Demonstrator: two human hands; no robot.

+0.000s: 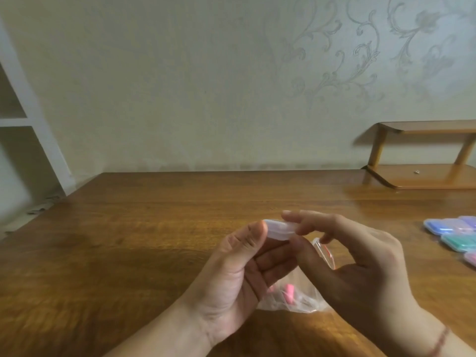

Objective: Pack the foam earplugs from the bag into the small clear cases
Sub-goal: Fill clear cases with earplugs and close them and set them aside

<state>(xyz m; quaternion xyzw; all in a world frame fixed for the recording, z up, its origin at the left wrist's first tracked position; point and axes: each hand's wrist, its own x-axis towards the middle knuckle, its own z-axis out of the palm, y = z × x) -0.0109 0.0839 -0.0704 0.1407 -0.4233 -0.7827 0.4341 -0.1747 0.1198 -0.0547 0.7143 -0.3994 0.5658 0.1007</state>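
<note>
1. We hold one clear case (279, 230) between both hands above the bench (128, 240) — left hand (231, 274) pinching its left end, right hand (360, 258) fingers (296, 215) closed over its right end; long axis runs left–right.
2. Bag (304, 297) lies directly below, thin crinkled film, pink foam earplugs (288, 293) inside.
3. Filled tinted cases (456, 234) sit far right — the right hand is nearer them.

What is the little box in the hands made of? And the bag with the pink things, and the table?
The little case looks like thin clear plastic, a bit milky; you can see fingers through it. The bag seems soft see-through plastic film, since it crinkles. The pink earplugs inside look matte, probably foam. The table looks like glossy brown wood with grain lines.
</note>
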